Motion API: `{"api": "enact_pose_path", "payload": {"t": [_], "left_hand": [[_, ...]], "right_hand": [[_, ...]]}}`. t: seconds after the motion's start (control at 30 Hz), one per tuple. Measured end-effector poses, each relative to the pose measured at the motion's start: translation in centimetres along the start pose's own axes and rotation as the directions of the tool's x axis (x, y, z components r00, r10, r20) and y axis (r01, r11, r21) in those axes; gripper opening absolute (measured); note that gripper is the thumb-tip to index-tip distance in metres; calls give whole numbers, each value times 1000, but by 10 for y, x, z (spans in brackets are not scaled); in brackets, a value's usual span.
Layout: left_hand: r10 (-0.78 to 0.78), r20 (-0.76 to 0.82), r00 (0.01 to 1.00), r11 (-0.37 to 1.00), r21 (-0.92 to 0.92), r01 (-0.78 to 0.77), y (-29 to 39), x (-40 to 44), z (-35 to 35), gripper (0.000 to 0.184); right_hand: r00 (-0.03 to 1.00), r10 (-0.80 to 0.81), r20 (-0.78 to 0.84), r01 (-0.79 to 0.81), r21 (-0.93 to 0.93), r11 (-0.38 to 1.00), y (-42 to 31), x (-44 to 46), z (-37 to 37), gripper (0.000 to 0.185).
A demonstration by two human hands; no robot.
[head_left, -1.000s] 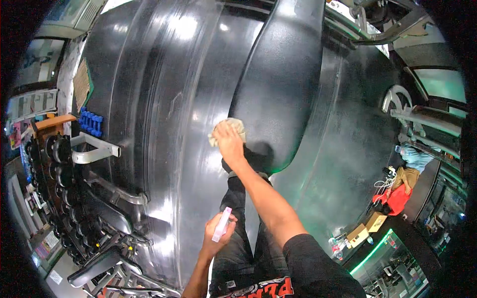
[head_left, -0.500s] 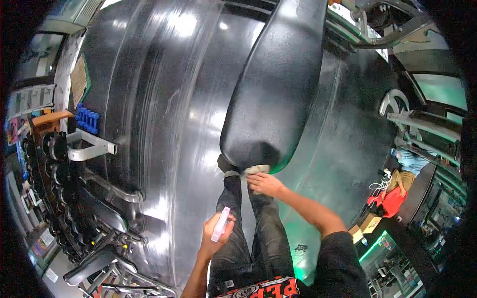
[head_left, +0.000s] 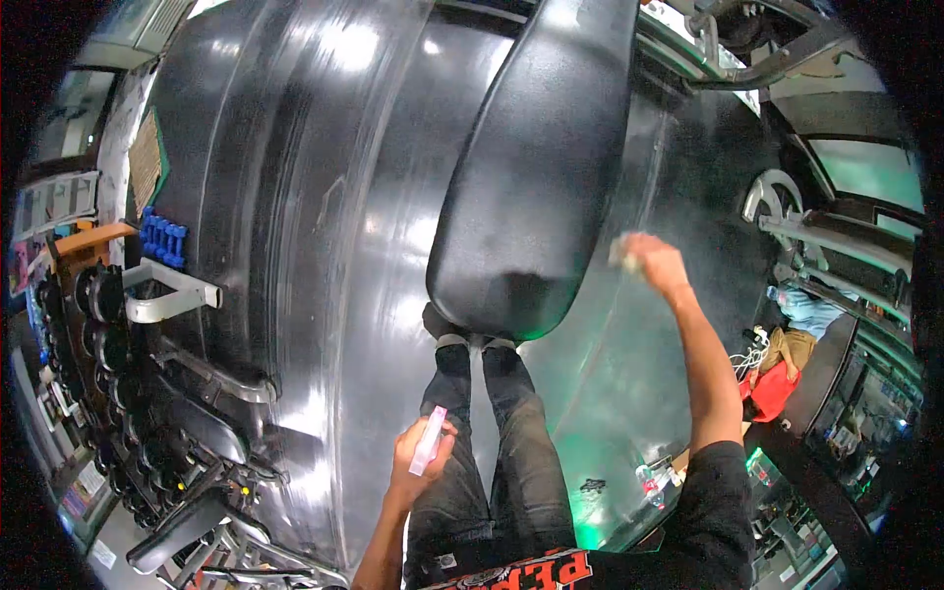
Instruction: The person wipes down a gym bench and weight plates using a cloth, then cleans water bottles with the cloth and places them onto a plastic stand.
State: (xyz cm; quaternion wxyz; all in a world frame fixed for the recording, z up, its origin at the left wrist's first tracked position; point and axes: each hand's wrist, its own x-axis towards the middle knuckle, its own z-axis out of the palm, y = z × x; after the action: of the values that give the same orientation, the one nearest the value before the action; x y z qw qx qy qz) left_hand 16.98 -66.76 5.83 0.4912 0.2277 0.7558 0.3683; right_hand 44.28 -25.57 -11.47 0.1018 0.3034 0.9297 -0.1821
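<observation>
In front of me stretches a long black padded bench [head_left: 536, 187], its rounded near end just beyond my shoes. My left hand [head_left: 408, 462] is closed around a slim pale pink object [head_left: 428, 442], held upright over my left thigh; its exact kind does not show. To the right of the pad, apart from it, my right hand [head_left: 656, 264] is raised in the air. Its fingers are closed on a pale cloth-like piece [head_left: 623, 254], smeared by motion. A dark shadow lies on the pad's near end.
Dumbbells fill a rack [head_left: 103, 344] on the left, with blue dumbbells [head_left: 162, 239] on the floor beyond. A small bench [head_left: 202, 423] stands near the rack. At right, another person [head_left: 792, 354] sits low beside a white cable [head_left: 752, 349]. Metal machine frames [head_left: 777, 54] stand upper right.
My right hand has swung from the pad's near end out to the right and farther forward, carrying the pale piece. My left hand still holds the pink object in nearly the same place.
</observation>
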Motion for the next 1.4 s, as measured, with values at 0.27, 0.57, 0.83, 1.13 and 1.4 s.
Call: {"api": "enact_pose_path", "payload": {"t": [0.27, 0.57, 0.83, 1.13, 1.4], "left_hand": [[-48, 6, 999, 996, -69, 49, -3, 5, 0, 14], [-83, 57, 995, 994, -67, 86, 9, 18, 3, 14], [44, 129, 991, 988, 141, -63, 39, 18, 6, 14], [123, 133, 983, 985, 105, -138, 36, 15, 11, 16], [-3, 111, 994, 998, 56, -3, 49, 14, 12, 12]], "right_hand": [[658, 712, -246, -431, 652, 624, -83, 26, 78, 61], [715, 658, -238, -328, 716, 616, -246, -69, 111, 65], [780, 539, 318, -421, 904, 76, -303, -58, 75, 59], [622, 721, -306, -332, 731, 596, -138, 56, 41, 58], [884, 432, -180, -209, 675, 708, -306, -31, 95, 61]]}}
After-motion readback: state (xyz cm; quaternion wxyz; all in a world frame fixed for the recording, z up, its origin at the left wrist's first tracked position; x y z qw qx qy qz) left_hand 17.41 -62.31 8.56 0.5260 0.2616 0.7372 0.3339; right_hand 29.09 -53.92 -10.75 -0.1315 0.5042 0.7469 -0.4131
